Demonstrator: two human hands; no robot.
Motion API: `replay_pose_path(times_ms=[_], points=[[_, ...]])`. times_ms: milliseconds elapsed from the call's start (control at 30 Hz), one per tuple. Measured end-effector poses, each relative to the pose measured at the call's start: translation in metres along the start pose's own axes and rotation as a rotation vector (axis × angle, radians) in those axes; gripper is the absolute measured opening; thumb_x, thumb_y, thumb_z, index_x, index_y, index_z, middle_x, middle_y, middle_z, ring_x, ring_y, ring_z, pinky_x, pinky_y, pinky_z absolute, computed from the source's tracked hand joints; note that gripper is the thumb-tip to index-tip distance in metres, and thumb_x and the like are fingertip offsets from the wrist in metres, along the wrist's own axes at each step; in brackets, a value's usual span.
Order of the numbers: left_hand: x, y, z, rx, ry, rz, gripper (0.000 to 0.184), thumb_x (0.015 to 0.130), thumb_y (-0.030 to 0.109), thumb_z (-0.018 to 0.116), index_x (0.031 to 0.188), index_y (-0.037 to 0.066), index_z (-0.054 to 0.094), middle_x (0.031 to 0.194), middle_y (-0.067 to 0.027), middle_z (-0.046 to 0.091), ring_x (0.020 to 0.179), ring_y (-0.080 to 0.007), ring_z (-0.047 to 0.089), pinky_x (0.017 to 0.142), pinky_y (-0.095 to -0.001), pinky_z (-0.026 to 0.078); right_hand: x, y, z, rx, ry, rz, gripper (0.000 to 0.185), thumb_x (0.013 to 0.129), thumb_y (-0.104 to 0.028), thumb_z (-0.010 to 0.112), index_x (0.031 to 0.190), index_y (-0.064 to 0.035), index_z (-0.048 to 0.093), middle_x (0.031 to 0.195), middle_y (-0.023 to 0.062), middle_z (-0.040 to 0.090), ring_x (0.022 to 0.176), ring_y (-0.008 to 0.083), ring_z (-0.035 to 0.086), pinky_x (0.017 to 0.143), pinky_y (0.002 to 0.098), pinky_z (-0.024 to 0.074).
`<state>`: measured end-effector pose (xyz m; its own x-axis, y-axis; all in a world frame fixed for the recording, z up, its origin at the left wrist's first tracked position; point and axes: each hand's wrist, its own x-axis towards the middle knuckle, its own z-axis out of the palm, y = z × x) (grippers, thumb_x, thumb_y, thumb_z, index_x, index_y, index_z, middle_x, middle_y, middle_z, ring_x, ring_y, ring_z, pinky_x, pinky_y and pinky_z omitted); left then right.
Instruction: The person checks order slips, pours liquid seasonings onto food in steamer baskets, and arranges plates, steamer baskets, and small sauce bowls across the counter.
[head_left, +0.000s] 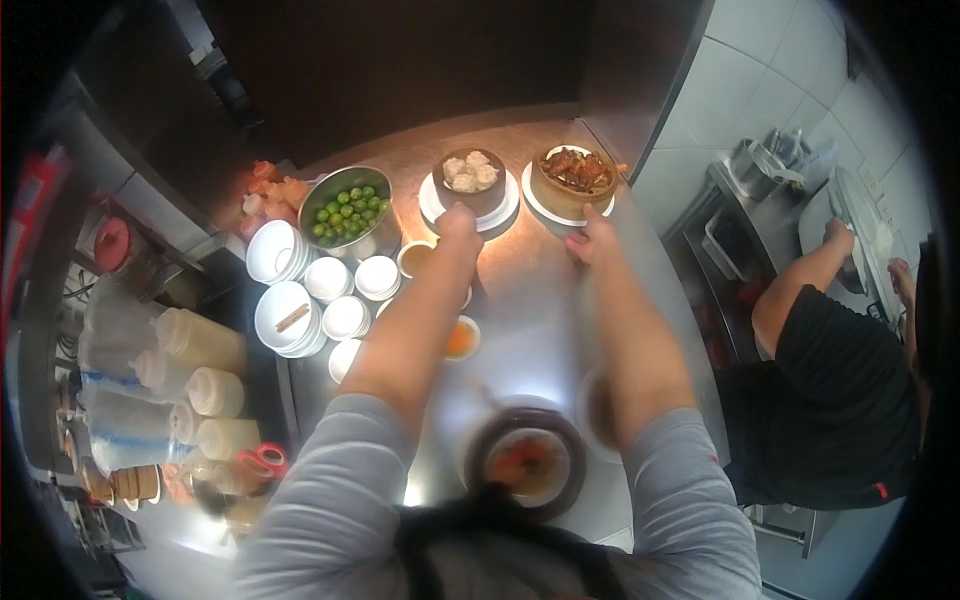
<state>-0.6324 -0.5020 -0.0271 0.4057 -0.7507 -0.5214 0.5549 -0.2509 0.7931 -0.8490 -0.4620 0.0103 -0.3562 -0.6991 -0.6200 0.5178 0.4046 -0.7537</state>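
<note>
Both arms reach forward across the steel counter. My left hand [459, 228] is closed at the near rim of a white plate [509, 213], its fingertips partly hidden. A small round steamer basket [478, 200] with several pale dumplings [470, 171] sits on that plate. My right hand [594, 238] grips the near edge of another white plate [535, 207], thumb toward the left. On it stands a larger bamboo steamer [560, 200] holding dark, glazed meat pieces [573, 170].
Left of my arm are a metal pot of green limes [346, 214], stacked white bowls [283, 315] and sauce dishes [461, 338]. Squeeze bottles [215, 392] and red-handled scissors [263, 460] lie farther left. A dark-rimmed bowl [480, 440] is near my body. A person in black [840, 390] works at right.
</note>
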Motion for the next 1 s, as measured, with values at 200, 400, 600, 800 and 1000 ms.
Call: replay_pose_path(times_ms=[200,400,600,800,1000], points=[[-0.108,0.048,0.021,-0.143,-0.536,0.052,0.036,0.092,0.019,0.04,0.125,0.003,0.039,0.114,-0.0148,0.051,0.101,-0.0269,0.055,0.083,-0.0447,0.048,0.028,0.001,0.019,0.338,-0.269,-0.549,0.051,0.091,-0.044,0.044,0.121,-0.0034,0.046,0.116,0.0135,0.053,0.106,0.0303,0.052,0.091,0.0469,0.0436],[-0.338,0.159,-0.015,0.372,-0.446,1.394,0.06,0.089,0.026,0.052,0.138,0.005,0.025,0.143,-0.0167,0.022,0.133,-0.0272,0.025,0.106,-0.0394,0.026,-0.276,-0.073,0.134,0.403,-0.449,-0.743,0.031,0.09,-0.027,0.057,0.112,-0.005,0.053,0.096,0.0053,0.056,0.083,0.0149,0.052,0.075,0.031,0.0463],[-0.517,0.251,-0.263,0.499,-1.26,1.631,0.045,0.084,0.015,0.058,0.126,0.006,0.047,0.137,-0.0207,0.033,0.124,-0.0342,0.038,0.098,-0.04,0.037,-0.57,-0.051,0.207,0.217,-1.1,-1.252,0.018,0.087,-0.011,0.06,0.103,-0.0025,0.06,0.09,0.003,0.06,0.078,0.0099,0.057,0.07,0.0231,0.0482],[-0.572,0.261,-0.539,0.899,-0.839,1.342,0.034,0.084,0.013,0.061,0.116,0.003,0.059,0.116,-0.0132,0.059,0.105,-0.0292,0.057,0.089,-0.0362,0.045,-0.754,-0.003,0.312,-0.226,-1.387,-1.454,0.026,0.086,-0.019,0.062,0.107,-0.0045,0.063,0.102,0.0048,0.063,0.095,0.013,0.058,0.079,0.0277,0.0468],[-0.618,0.23,-0.778,0.664,-0.058,0.858,0.032,0.085,0.006,0.056,0.117,-0.001,0.055,0.111,-0.0124,0.061,0.105,-0.0193,0.057,0.091,-0.0333,0.043,-0.793,-0.006,0.46,-0.326,-1.076,-1.525,0.036,0.076,-0.025,0.071,0.107,-0.0085,0.067,0.108,0.0039,0.064,0.106,0.0148,0.054,0.094,0.0282,0.0364]])
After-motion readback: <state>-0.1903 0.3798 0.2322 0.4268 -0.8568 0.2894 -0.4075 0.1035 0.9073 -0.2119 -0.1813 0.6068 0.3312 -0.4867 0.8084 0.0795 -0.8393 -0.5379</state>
